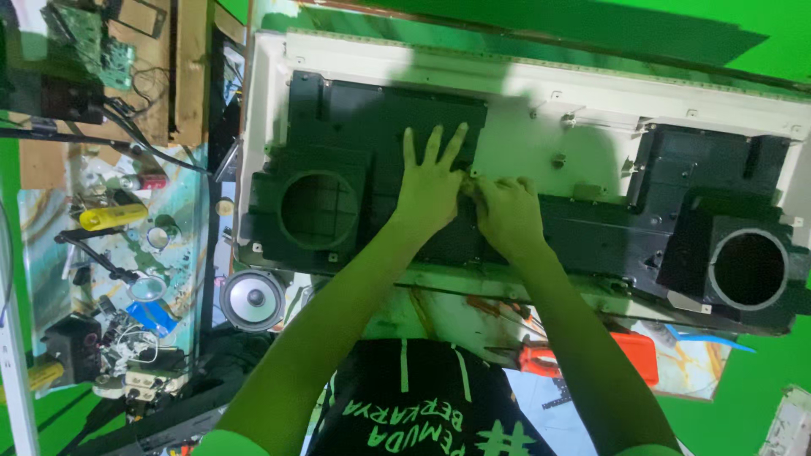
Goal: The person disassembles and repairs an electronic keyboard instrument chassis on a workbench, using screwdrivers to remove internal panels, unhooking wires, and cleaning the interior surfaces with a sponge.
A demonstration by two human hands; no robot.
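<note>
Left hand: laid flat, fingers spread and pointing toward 12 o'clock, palm pressed on the black plastic housing; the grip is released, nothing is clasped.
Right hand: placed just beside the left hand at its 3 o'clock side, fingers curled down onto the housing's edge where black meets white; the fingertips are pinched at a small spot there, but whether anything is grasped cannot be told.
Black plastic housing: seen lying across the white back panel, stretched from 9 o'clock to 3 o'clock of the view, directly under both hands.
Left round opening: found in the housing at 9 o'clock of the left hand, near it, with a grid seen inside.
Right round opening: found at the housing's far end, at 4 o'clock of the right hand, well apart from it.
White back panel: rested on the worktop, its bare part shown at 1 o'clock of the right hand.
Loose speaker: set by the panel's corner, at 7 o'clock of the left hand.
Orange-handled tool: laid on the worktop at 6 o'clock of the right hand, partly hidden by the forearm.
Yellow cylinder: laid among small clutter far out at 9 o'clock.
</note>
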